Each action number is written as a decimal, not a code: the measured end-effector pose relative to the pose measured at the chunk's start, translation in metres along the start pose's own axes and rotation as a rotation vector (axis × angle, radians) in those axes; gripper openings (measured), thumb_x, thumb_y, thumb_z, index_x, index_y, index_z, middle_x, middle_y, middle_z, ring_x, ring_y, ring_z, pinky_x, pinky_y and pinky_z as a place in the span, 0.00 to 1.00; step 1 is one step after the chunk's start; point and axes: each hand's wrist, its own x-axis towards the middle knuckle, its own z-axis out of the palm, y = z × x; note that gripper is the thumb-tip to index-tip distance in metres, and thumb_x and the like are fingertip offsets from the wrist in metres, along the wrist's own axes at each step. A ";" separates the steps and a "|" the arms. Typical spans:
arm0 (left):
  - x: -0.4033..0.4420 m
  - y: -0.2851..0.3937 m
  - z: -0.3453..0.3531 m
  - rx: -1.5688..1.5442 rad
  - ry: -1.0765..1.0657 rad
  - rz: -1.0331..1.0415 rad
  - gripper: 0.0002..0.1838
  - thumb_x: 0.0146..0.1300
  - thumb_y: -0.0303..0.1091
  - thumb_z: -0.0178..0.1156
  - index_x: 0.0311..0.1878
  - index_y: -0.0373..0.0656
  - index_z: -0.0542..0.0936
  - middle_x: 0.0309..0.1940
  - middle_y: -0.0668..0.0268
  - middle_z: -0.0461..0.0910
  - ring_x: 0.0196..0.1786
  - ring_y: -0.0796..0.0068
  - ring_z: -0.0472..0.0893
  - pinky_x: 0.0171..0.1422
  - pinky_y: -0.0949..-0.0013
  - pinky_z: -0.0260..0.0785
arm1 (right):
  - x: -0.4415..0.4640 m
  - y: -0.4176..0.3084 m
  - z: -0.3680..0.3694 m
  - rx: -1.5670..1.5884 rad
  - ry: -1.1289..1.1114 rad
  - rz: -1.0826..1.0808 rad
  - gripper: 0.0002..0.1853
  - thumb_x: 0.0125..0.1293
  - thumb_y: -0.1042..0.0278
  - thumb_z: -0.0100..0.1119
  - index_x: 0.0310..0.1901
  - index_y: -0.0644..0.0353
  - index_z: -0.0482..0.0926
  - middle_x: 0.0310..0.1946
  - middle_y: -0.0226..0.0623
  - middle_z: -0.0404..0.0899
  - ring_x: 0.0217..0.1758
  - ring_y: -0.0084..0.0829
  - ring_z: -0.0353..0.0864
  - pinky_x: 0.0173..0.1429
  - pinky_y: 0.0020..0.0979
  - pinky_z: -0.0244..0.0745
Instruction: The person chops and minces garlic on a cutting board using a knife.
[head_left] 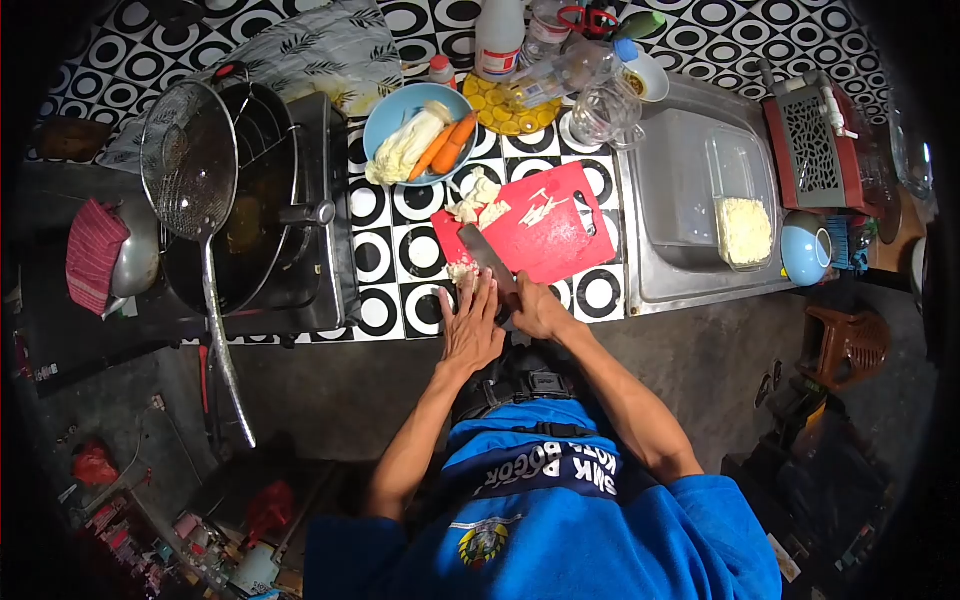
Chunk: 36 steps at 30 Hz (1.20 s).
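My right hand (540,308) is closed around the handle of a kitchen knife (484,252). The blade points up and left across the red cutting board (565,245). Beside it, at the board's near left edge, my left hand (473,328) has its fingers stretched forward, the tips by small pale chopped bits (461,271). Larger pale vegetable pieces (478,197) lie at the board's upper left, and thin white strips (541,208) in its middle. Behind the board, a light-blue plate (378,118) bears a napa cabbage (413,146) and orange carrots (456,144).
On the left stand a stove with a dark wok (262,230) and a long-handled strainer (190,160). A steel sink (640,270) on the right holds a clear container (745,232) of pale shreds. Bottles (498,45) and glassware crowd the back; a blue bowl (803,255) sits far right.
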 end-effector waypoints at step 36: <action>0.209 0.038 -0.023 -0.062 0.091 -0.399 0.13 0.54 0.33 0.60 0.40 0.35 0.82 0.40 0.49 0.80 0.42 0.48 0.81 0.50 0.55 0.73 | -0.074 0.113 -0.126 0.065 0.186 0.069 0.16 0.64 0.69 0.50 0.47 0.73 0.65 0.29 0.67 0.77 0.39 0.63 0.78 0.48 0.54 0.70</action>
